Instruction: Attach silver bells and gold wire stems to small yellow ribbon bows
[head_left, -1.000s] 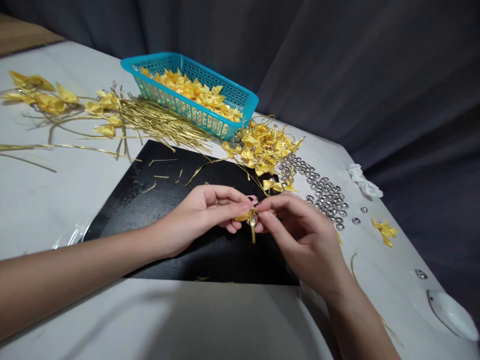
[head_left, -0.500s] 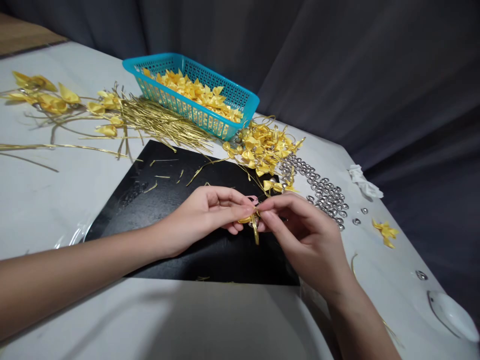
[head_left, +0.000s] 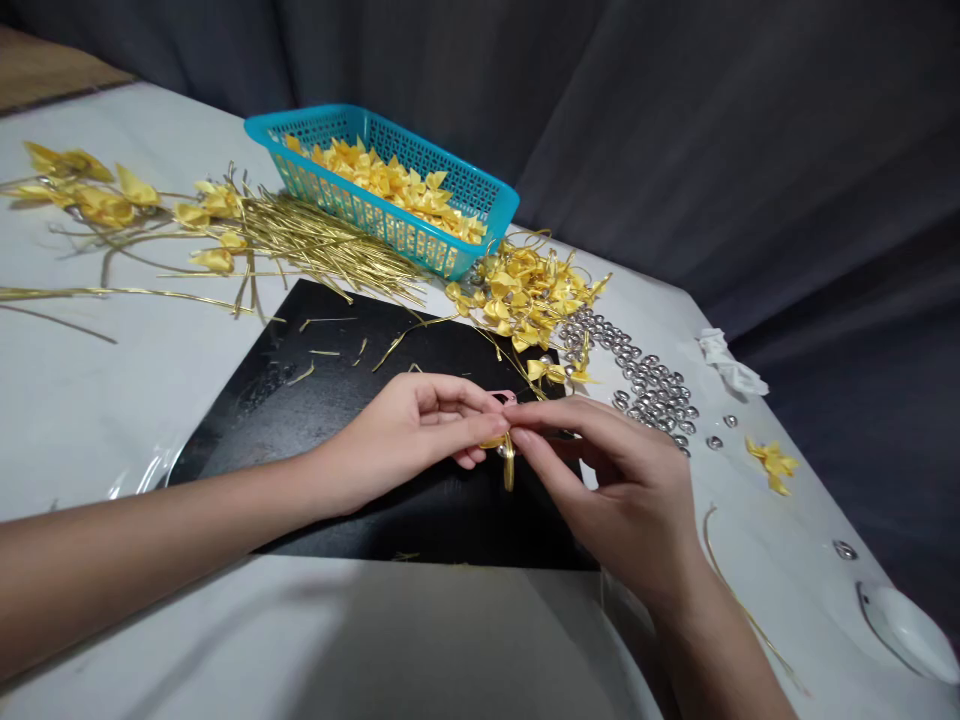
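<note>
Both hands meet over a black board (head_left: 360, 500). My left hand (head_left: 427, 430) is closed, pinching a yellow ribbon bow (head_left: 491, 441) between thumb and fingertips. A gold twist tie (head_left: 509, 472) hangs in a loop below the fingertips, with a small round silver piece (head_left: 502, 451) beside it. My right hand (head_left: 622, 480) is closed too, thumb and forefinger drawn together at the top of the gold tie. Its exact hold is partly covered by the fingers. Just behind the fingertips shows a pink handle-like thing (head_left: 504, 396), mostly hidden.
A blue basket (head_left: 510, 205) of yellow bows stands at the back. Gold ties (head_left: 330, 245) are heaped before it, and finished-looking bows (head_left: 532, 290) are piled at its right. Silver pieces (head_left: 656, 390) lie farther right, near crumpled white material (head_left: 731, 365) and a white rounded object (head_left: 904, 630).
My right hand has shifted slightly, its forefinger straighter and its fingertips closer to the left ones. The hanging gold loop has swung a little left. My left hand stays nearly still.
</note>
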